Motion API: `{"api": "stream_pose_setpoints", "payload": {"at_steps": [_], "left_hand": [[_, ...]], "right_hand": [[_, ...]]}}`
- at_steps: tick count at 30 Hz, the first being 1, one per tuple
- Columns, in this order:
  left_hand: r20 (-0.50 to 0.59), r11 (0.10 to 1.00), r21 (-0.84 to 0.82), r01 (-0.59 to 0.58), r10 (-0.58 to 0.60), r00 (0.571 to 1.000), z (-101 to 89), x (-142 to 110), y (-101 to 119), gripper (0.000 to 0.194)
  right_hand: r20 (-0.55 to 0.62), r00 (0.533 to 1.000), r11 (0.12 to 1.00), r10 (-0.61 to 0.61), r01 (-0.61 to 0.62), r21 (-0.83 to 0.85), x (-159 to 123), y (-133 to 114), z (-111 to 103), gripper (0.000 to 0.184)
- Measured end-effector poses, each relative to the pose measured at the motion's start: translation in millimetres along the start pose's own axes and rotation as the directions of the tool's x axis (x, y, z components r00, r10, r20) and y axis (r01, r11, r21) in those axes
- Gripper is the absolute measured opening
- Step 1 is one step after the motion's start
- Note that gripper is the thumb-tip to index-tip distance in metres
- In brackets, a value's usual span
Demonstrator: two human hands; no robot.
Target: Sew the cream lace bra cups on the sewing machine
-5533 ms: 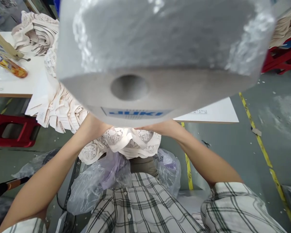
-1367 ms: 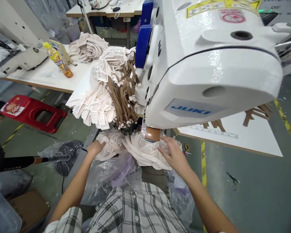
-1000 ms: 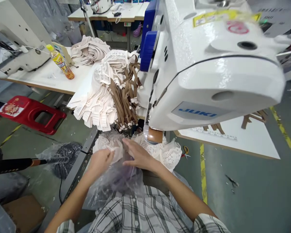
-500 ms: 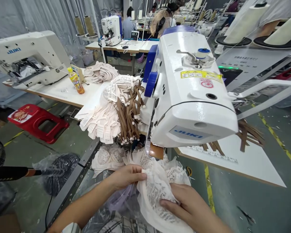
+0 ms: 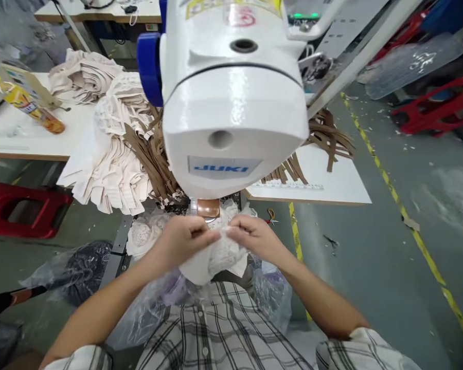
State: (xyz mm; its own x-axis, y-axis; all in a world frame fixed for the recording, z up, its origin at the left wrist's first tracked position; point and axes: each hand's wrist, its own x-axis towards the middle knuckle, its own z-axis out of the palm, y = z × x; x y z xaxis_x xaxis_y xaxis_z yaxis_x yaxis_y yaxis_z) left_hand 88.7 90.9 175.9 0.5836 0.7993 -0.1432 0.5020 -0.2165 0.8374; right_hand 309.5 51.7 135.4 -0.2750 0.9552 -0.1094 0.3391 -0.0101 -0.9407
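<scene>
A cream lace bra [image 5: 224, 257] hangs between my hands, just in front of the white sewing machine [image 5: 235, 118]. My left hand [image 5: 179, 239] is closed, thumb and fingers pinching the fabric's upper edge; motion blurs it slightly. On the other side, my right hand [image 5: 257, 237] pinches the same edge close to the left fingertips. Right behind the fingers is the machine's brown-orange guard [image 5: 208, 208], and its sewing point is hidden. Another lace bra [image 5: 144, 234] lies to the left of my left hand.
Cream bra pieces [image 5: 111, 174] with brown straps [image 5: 152, 156] are piled on the left. A drink bottle [image 5: 31, 110] stands behind them. More brown straps [image 5: 327, 139] lie on the right board [image 5: 343, 190]. Yellow-handled snips [image 5: 270, 217] are near its edge. A red stool [image 5: 27, 210] stands left.
The view has tilted down and turned right. My hands have come closer together and raised the bra's edge towards the machine; my right hand has shifted from the cup to that edge.
</scene>
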Motion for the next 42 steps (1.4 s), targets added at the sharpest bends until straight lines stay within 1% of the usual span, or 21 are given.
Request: {"api": "stream_pose_setpoints", "payload": {"at_steps": [1,3,6,8,10,13,16,19,21,22,23,24,25,27,28,29,30,32,35,40,42], "left_hand": [[-0.06,0.999,0.0,0.037,-0.037,0.998,-7.2,4.6,-1.9,0.034],[-0.167,0.995,-0.01,0.102,-0.103,0.981,-19.1,13.7,-5.8,0.028],[-0.309,0.985,-0.007,0.172,-0.165,0.936,-26.3,24.2,-10.0,0.037],[-0.36,0.982,0.015,0.189,-0.171,0.917,-26.0,28.3,-11.3,0.046],[-0.369,0.983,0.047,0.179,-0.15,0.917,-25.1,31.1,-11.7,0.045],[-0.366,0.987,0.081,0.139,-0.1,0.925,-25.7,34.9,-12.3,0.035],[-0.358,0.989,0.085,0.121,-0.083,0.93,-27.0,38.0,-13.4,0.027],[-0.349,0.989,0.076,0.125,-0.091,0.933,-27.9,38.7,-14.7,0.026],[-0.344,0.989,0.077,0.128,-0.095,0.934,-29.2,37.6,-15.3,0.027],[-0.345,0.988,0.082,0.129,-0.093,0.934,-30.2,36.7,-15.5,0.028],[-0.348,0.987,0.089,0.131,-0.092,0.933,-31.3,35.6,-15.6,0.029],[-0.353,0.986,0.097,0.137,-0.095,0.931,-32.5,34.4,-15.6,0.031],[-0.359,0.983,0.102,0.151,-0.105,0.927,-33.5,33.2,-15.5,0.033],[-0.355,0.977,0.105,0.184,-0.136,0.925,-34.9,31.1,-14.8,0.04],[-0.351,0.975,0.106,0.197,-0.149,0.924,-35.2,30.4,-14.3,0.043],[-0.351,0.973,0.109,0.203,-0.153,0.924,-35.2,29.8,-13.8,0.045],[-0.357,0.973,0.116,0.199,-0.146,0.922,-35.0,29.4,-13.4,0.044],[-0.386,0.973,0.137,0.185,-0.12,0.915,-34.3,28.8,-13.0,0.04],[-0.407,0.972,0.139,0.19,-0.119,0.906,-32.6,27.5,-12.9,0.034],[-0.368,0.977,0.064,0.202,-0.165,0.915,-30.6,25.6,-12.6,0.029],[-0.358,0.98,0.093,0.179,-0.135,0.924,-31.4,24.5,-14.9,0.022]], "right_hand": [[-0.067,0.998,1.0,0.015,-0.013,0.02,7.3,0.4,-0.2,0.043],[-0.127,0.992,0.999,0.018,-0.015,0.03,21.3,0.7,-2.6,0.041],[-0.126,0.992,0.999,0.029,-0.023,0.048,39.0,1.7,-7.8,0.039],[-0.121,0.992,0.997,0.048,-0.04,0.065,46.7,2.3,-10.8,0.037],[-0.138,0.989,0.997,0.048,-0.04,0.059,51.2,2.2,-13.1,0.036],[-0.16,0.986,0.998,0.044,-0.038,0.041,54.5,1.6,-15.9,0.038],[-0.154,0.986,0.998,0.062,-0.057,0.039,56.8,4.8,-17.4,0.04],[-0.16,0.985,0.995,0.069,-0.057,0.081,57.2,16.7,-14.1,0.044],[-0.153,0.986,0.988,0.059,-0.035,0.151,54.1,29.5,-7.5,0.054],[-0.122,0.992,0.98,0.036,-0.011,0.199,51.1,36.8,-3.2,0.062],[-0.057,0.998,0.969,0.003,0.012,0.248,47.4,44.2,1.5,0.07],[0.04,0.999,0.956,-0.037,0.023,0.292,43.0,51.6,6.4,0.077],[0.156,0.985,0.946,-0.068,0.014,0.323,38.3,58.7,11.0,0.08],[0.352,0.934,0.938,-0.058,-0.069,0.339,28.8,71.1,19.0,0.073],[0.402,0.915,0.932,-0.021,-0.128,0.339,24.4,76.5,22.1,0.067],[0.413,0.91,0.917,0.021,-0.182,0.354,20.2,81.3,24.5,0.06],[0.398,0.915,0.891,0.059,-0.228,0.392,16.4,85.7,26.4,0.053],[0.338,0.932,0.795,0.132,-0.304,0.526,9.2,93.3,28.7,0.042],[0.259,0.937,0.641,0.234,-0.349,0.683,-1.4,100.7,29.8,0.036],[0.102,0.952,0.558,0.289,-0.254,0.79,-15.4,99.5,27.9,0.038],[0.054,0.954,0.529,0.294,-0.21,0.823,-18.5,95.6,25.3,0.035]]}}
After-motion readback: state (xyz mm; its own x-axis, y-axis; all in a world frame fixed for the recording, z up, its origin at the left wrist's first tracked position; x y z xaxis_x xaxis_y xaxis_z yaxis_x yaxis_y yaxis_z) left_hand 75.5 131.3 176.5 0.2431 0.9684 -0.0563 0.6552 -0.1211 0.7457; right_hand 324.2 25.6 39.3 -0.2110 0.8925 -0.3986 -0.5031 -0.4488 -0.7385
